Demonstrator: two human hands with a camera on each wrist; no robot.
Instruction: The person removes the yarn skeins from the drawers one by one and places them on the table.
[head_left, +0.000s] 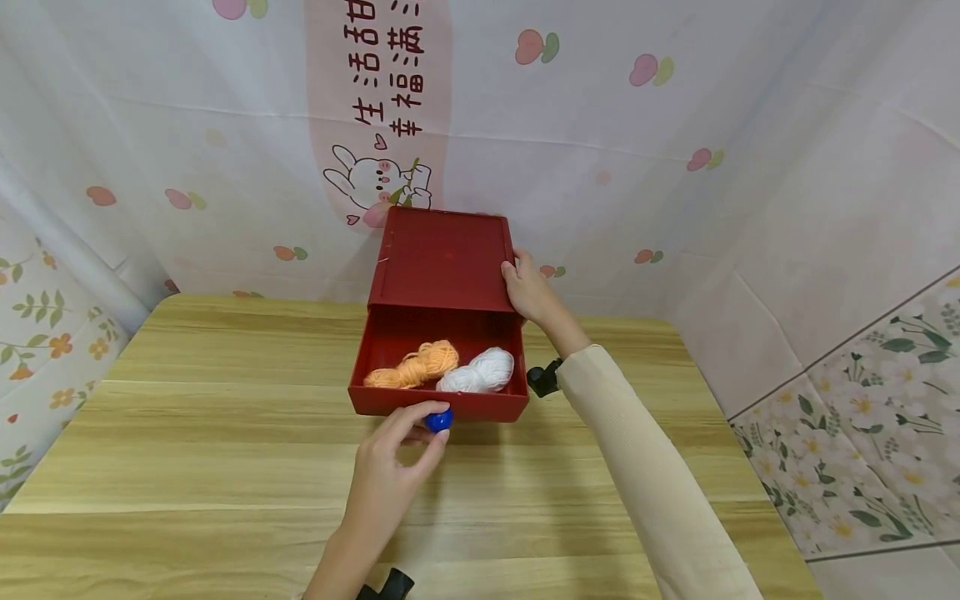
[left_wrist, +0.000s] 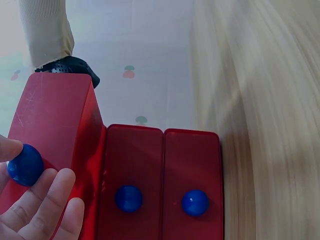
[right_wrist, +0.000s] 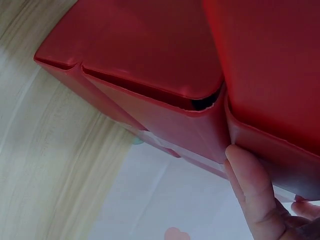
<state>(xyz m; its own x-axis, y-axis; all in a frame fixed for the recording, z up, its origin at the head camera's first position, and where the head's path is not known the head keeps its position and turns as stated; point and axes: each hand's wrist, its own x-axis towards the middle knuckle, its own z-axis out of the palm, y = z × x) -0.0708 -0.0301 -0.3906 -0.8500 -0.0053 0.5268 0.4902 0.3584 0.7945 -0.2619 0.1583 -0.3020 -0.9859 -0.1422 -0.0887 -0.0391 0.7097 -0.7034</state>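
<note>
A red drawer cabinet (head_left: 450, 260) stands against the curtain, its top drawer (head_left: 491, 408) pulled out. Inside that drawer lie a skein of orange yarn (head_left: 414, 367) and one of white yarn (head_left: 480, 372). My left hand (head_left: 386, 471) pinches the drawer's blue round knob (head_left: 439, 420) between thumb and forefinger. At the cabinet's right side, my right hand (head_left: 531, 287) grips the edge; in the right wrist view the thumb (right_wrist: 250, 175) presses near a seam, and part of the other fingers is hidden. Two lower drawers, pushed in, show blue knobs (left_wrist: 129, 198) in the left wrist view.
The cabinet sits at the back of a wood-grain table (head_left: 225, 433). A white curtain (head_left: 585, 125) with fruit prints and lettering hangs close behind it. Floral panels (head_left: 862, 442) stand at the sides. A black wrist mount (head_left: 544, 379) shows beside the right sleeve.
</note>
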